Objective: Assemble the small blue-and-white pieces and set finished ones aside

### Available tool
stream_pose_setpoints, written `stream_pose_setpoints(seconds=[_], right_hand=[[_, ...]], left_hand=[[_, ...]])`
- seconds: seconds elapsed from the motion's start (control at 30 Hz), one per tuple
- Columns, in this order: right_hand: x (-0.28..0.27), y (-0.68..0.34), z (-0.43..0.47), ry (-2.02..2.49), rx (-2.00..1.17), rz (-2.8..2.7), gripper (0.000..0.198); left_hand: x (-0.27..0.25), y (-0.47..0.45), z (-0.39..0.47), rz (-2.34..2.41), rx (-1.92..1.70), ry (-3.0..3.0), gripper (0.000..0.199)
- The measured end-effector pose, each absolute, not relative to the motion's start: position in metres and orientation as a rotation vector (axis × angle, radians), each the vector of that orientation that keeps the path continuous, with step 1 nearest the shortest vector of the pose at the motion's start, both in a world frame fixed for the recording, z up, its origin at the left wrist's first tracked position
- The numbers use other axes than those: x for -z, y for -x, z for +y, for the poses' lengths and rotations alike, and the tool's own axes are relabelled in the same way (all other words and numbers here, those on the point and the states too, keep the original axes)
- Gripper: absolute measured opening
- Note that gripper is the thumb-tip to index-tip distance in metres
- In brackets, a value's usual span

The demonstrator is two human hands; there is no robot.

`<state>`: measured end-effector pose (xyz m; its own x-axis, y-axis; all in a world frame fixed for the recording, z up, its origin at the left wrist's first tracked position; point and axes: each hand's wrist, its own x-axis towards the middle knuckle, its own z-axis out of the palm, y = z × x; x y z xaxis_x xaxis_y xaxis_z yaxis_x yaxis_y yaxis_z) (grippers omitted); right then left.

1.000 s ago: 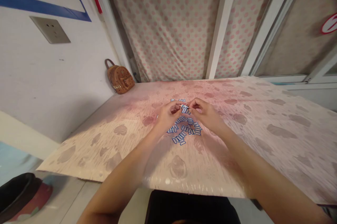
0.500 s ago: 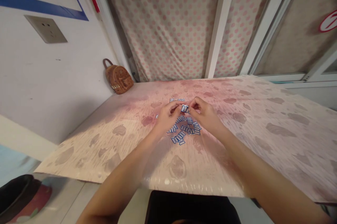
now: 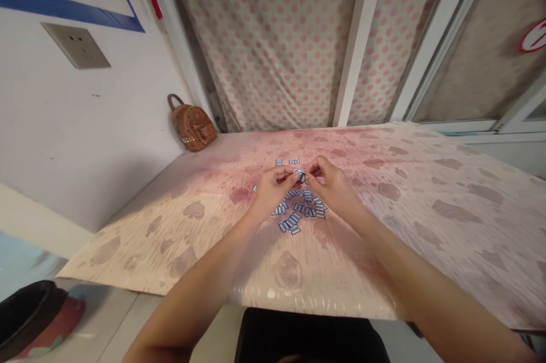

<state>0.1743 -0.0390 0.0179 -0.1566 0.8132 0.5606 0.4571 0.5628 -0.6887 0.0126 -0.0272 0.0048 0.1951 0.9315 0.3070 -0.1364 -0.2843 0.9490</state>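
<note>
Between my two hands is a small white label strip with blue borders (image 3: 301, 176), raised over the table. My left hand (image 3: 273, 185) pinches its left end between thumb and fingers. At the other end, the thumb and fingers of my right hand (image 3: 327, 181) are closed on it. Beneath and in front of my hands lies a loose pile of similar blue-and-white strips (image 3: 290, 222), several of them overlapping. Beyond my fingers lie a small strip (image 3: 278, 163) and another one (image 3: 294, 162). What is printed on them is too small to read.
A patterned cloth (image 3: 426, 209) covers the table. At its far left corner, a brown mini backpack (image 3: 194, 127) leans by the wall. Dotted curtains (image 3: 273, 38) hang behind the table. A dark-rimmed pot (image 3: 42, 317) stands on the floor at lower left.
My thumbs have come slightly closer together on the strip, covering more of it. The pile lies as before, and the view has shifted very slightly.
</note>
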Motion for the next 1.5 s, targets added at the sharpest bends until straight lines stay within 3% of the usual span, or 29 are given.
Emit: stream_pose_setpoints(seconds=[0.2, 0.67, 0.83, 1.0, 1.5], right_hand=[[-0.011, -0.176, -0.037, 0.942, -0.239, -1.974, 0.033], [-0.014, -0.178, -0.038, 0.932, -0.184, -2.045, 0.021], [-0.013, -0.176, -0.036, 0.985, -0.377, -1.921, 0.026], [-0.015, -0.174, -0.035, 0.999, -0.679, -1.735, 0.010], [-0.009, -0.176, -0.030, 0.980, -0.789, -1.608, 0.016]], left_hand=[[-0.010, -0.006, -0.024, 0.920, -1.339, -1.407, 0.025], [-0.012, -0.003, -0.026, 0.947, -1.311, -1.425, 0.022], [-0.013, -0.004, -0.026, 0.932, -1.341, -1.405, 0.023], [-0.011, -0.006, -0.026, 0.937, -1.371, -1.424, 0.025], [-0.001, -0.006, -0.019, 0.901, -1.343, -1.352, 0.029]])
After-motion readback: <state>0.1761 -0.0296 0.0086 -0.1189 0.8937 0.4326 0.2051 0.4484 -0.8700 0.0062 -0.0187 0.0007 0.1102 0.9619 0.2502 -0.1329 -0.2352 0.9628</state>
